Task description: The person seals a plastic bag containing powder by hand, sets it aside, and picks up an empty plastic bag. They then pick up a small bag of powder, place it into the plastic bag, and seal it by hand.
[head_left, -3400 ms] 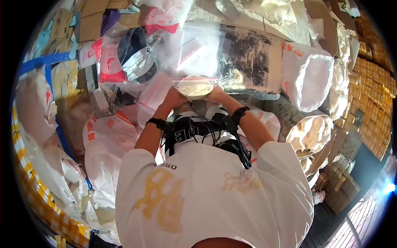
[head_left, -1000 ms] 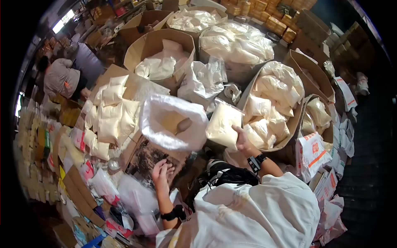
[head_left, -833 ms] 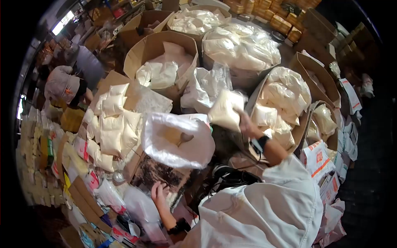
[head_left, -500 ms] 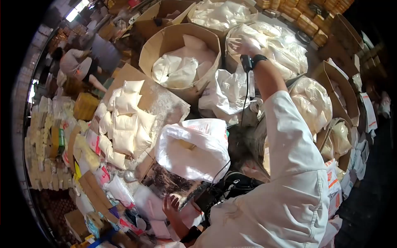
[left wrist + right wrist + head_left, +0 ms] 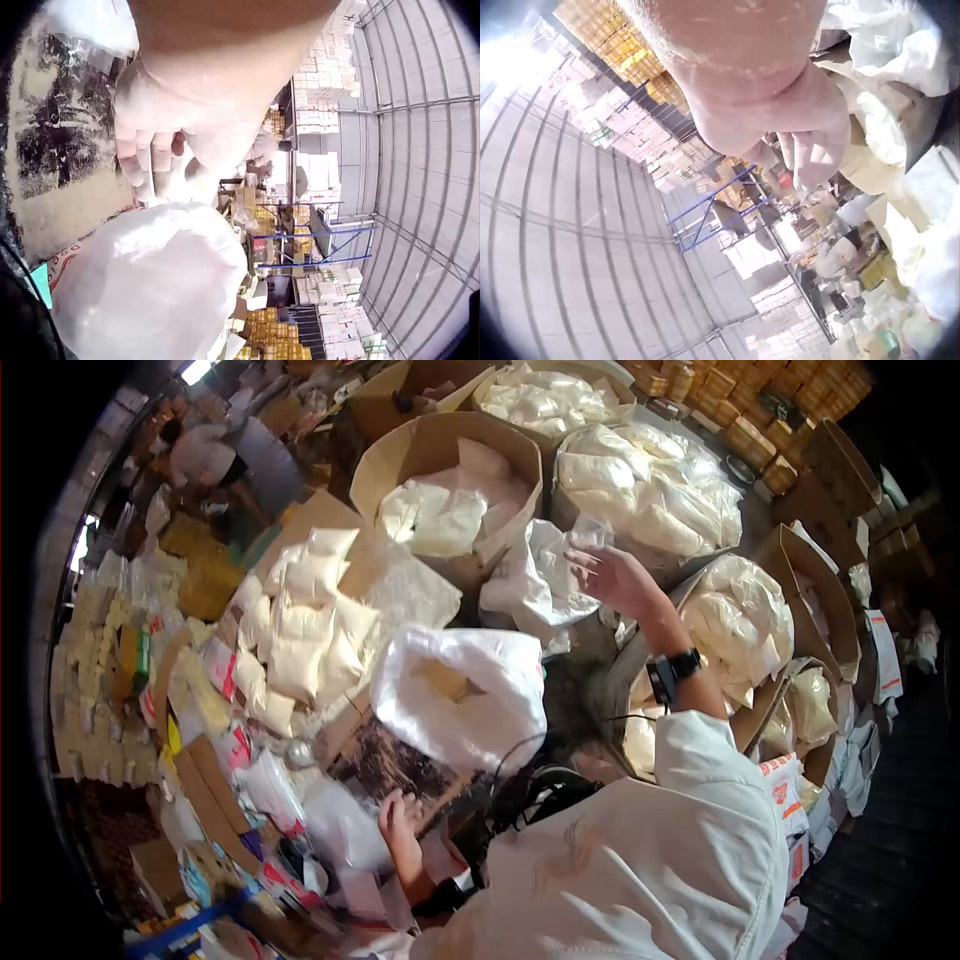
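My right hand [image 5: 612,580] is held out with loose fingers and nothing in them, overlapping a crumpled white plastic bag [image 5: 530,590] in the head view. Its relaxed fingers also show in the right wrist view. My left hand [image 5: 400,822] hangs relaxed near the powder-smeared dark board [image 5: 385,770], holding nothing. Beyond it stands a white sack [image 5: 500,735] with its mouth open and pale powder inside. In the left wrist view that sack [image 5: 157,277] lies just past the fingertips. A big carton of filled powder bags [image 5: 650,490] stands beyond my right hand.
Filled bags [image 5: 310,630] lie piled on a cardboard sheet at left. More cartons of bags, such as one carton [image 5: 735,630] at right, stand around. Clear empty pouches [image 5: 345,830] lie by my left hand. Another person [image 5: 205,455] bends over far left.
My right hand held a filled powder bag, carried it forward and reached over the far carton. It has since drawn back without the bag. Earlier, both hands held a pouch over the lap.
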Demonstrator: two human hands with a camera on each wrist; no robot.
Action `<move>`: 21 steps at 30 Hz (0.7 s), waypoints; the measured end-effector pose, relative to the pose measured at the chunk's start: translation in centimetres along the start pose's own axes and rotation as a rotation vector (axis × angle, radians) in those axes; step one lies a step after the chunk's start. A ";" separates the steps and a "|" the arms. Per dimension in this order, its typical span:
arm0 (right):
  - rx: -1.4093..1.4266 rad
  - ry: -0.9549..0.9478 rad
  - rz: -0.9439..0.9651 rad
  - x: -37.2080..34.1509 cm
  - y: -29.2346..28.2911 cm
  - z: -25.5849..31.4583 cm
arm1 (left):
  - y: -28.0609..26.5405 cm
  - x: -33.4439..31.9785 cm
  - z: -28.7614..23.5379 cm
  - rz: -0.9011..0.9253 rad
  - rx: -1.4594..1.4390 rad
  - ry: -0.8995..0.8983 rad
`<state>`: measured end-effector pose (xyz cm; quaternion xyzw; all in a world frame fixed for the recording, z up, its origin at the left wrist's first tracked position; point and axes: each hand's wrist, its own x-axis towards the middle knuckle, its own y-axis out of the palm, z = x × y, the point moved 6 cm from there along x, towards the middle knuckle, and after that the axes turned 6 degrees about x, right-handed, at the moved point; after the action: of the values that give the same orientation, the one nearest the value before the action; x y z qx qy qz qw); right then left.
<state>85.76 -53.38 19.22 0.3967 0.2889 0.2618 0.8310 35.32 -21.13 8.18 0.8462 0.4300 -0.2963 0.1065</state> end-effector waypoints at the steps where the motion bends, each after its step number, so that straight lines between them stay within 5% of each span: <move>1: 0.000 -0.009 0.037 -2.8 1.2 -1.1 | -0.2 -0.3 0.3 0.012 -0.005 0.011; 6: -0.119 -0.033 0.134 -12.6 5.6 -7.6 | -4.0 -1.7 2.5 0.116 -0.084 0.106; 11: -0.232 0.048 0.230 -18.7 10.6 -17.2 | -13.7 -4.1 7.2 0.054 -0.102 0.143; 21: -0.611 0.323 0.234 -19.9 20.3 -40.9 | -36.0 -9.3 23.6 -0.378 -0.338 -0.067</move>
<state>39.62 -34.68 19.94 0.1142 0.2777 0.4887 0.8191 -7.01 -15.68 -2.55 0.7106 0.6201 -0.2628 0.2035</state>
